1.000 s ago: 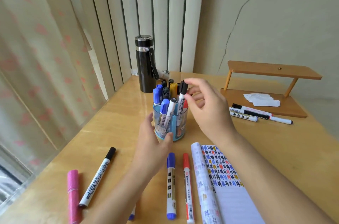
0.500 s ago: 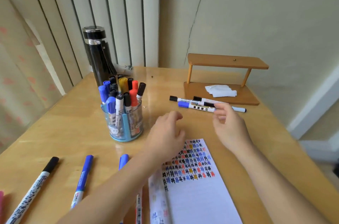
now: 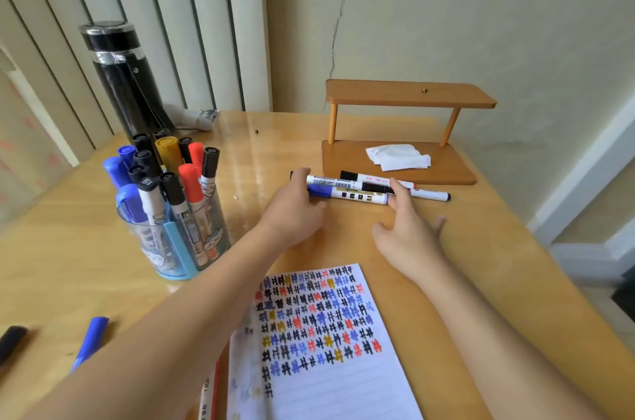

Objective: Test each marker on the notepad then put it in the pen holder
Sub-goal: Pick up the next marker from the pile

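Both hands have moved forward since half a second ago. The left hand [image 3: 292, 210] now touches the cap end of the blue marker [image 3: 347, 193], fingers curled over it. The right hand [image 3: 409, 230] is half open, its fingertips [image 3: 395, 187] on the markers, gripping nothing. Left of the fingers, the pen holder [image 3: 171, 247] holds many markers upright. The notepad [image 3: 319, 333] lies on the surface [image 3: 498, 265] behind the hands.

pen holder [image 3: 173, 247]: left on table [image 3: 481, 247], we see it full of upright markers
flask [image 3: 127, 83]: behind pen holder
notepad [image 3: 323, 344]: near edge, centre
shelf [image 3: 398, 158]: far right, tissue [image 3: 398, 156] on its base
loose markers [image 3: 350, 191]: in front of shelf, between our hands
stray markers [image 3: 91, 340]: near left
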